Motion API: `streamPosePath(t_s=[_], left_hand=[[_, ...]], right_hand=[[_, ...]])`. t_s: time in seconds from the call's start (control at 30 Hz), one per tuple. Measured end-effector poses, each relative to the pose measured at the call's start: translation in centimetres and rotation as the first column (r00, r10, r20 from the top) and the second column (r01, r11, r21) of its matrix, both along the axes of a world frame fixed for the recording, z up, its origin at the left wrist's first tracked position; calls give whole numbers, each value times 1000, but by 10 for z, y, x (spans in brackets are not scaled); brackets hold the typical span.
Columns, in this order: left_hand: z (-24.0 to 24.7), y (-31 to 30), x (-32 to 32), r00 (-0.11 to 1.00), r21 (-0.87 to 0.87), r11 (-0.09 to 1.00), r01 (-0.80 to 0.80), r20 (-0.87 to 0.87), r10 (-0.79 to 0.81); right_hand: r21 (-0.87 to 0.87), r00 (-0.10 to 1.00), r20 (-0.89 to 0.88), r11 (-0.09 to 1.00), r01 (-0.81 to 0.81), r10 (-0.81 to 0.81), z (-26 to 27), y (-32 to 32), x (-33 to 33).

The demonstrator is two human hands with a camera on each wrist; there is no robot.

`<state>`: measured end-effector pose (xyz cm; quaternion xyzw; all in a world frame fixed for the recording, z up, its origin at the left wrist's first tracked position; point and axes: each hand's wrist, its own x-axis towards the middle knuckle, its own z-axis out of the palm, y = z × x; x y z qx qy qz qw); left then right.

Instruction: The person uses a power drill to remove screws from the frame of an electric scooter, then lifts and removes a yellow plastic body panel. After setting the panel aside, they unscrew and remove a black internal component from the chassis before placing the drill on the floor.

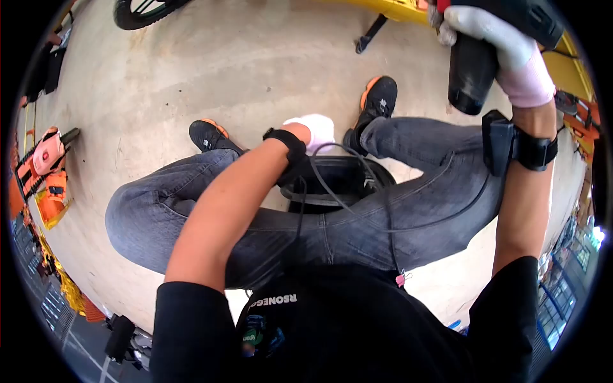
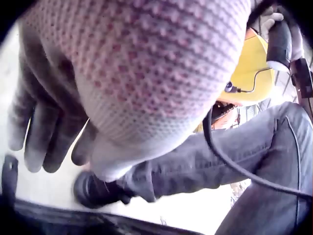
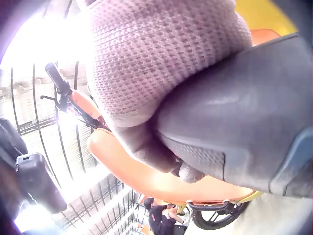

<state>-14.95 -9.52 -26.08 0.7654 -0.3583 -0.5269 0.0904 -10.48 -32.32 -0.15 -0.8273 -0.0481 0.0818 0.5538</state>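
The person wears a black T-shirt [image 1: 357,332] (white lettering at the chest), grey jeans [image 1: 408,210], black shoes [image 1: 378,97] with orange heels, pale knitted gloves [image 1: 511,51], and black wrist straps [image 1: 533,150] trailing thin cables [image 1: 332,191].

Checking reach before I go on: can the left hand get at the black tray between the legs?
Probably yes. The left hand hangs just above the far rim of the black tray, fingers loose, with nothing between them; only a thin cable crosses the tray.
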Motion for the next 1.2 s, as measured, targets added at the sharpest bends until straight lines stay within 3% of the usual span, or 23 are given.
streamPosePath(t_s=[0.03,0.1,0.13,0.17,0.23,0.27,0.3,0.43,0.47,0.53,0.57,0.67,0.7,0.73,0.77,0.83,1.0,1.03,1.1,1.2], left_hand=[[2,5,20,996,-38,999,-26,86,29],[34,19,56,971,-125,988,-86,212,111],[56,25,70,942,-247,945,-213,205,266],[77,33,83,891,-372,869,-328,186,415],[116,37,95,894,-477,792,-381,28,447],[131,39,93,887,-514,757,-403,-14,462],[143,41,92,882,-545,723,-425,-67,467],[180,69,92,950,-417,862,-288,-7,314],[184,80,92,941,-428,849,-309,-6,339],[188,105,94,970,-337,919,-204,58,236],[191,119,98,965,-347,911,-222,58,257],[204,165,118,974,-224,954,-197,68,217],[197,181,122,956,-283,940,-189,165,242],[191,197,129,938,-293,920,-260,149,312],[188,213,133,916,-301,896,-326,133,379],[173,240,139,843,-333,817,-471,106,528],[118,292,162,706,-368,672,-643,54,706],[107,299,169,662,-305,629,-715,-5,750],[83,305,179,674,-396,622,-676,9,738],[58,289,173,632,-524,485,-700,-139,762]], right_hand=[[-24,990,2,990,-138,138,-7,-14,8],[29,995,-82,998,-55,57,-12,-19,7],[-48,997,62,998,-35,38,-16,-8,6],[-46,997,-27,996,73,-75,-11,4,7],[-89,999,40,996,24,-21,-16,16,10],[-84,998,-49,996,37,-41,-18,22,5],[-63,1000,-24,998,17,-18,-27,27,6],[-192,983,-69,964,-182,171,-52,51,11],[-180,976,-61,960,-215,207,-59,60,13],[-340,950,-20,892,-298,311,-66,81,19],[-404,938,-29,855,-327,345,-69,91,23],[-394,949,110,890,-230,294,-109,111,39],[-363,954,133,908,-207,270,-114,128,41],[-437,953,91,872,-222,289,-117,139,48],[-281,974,4,935,-215,226,-129,151,54],[-281,971,-14,931,-232,238,-127,185,62],[-293,973,105,941,-168,206,-160,242,99],[-323,966,164,936,-139,200,-164,255,107],[-326,959,206,938,-118,192,-166,281,121],[-48,990,102,994,-98,102,-177,313,136]])
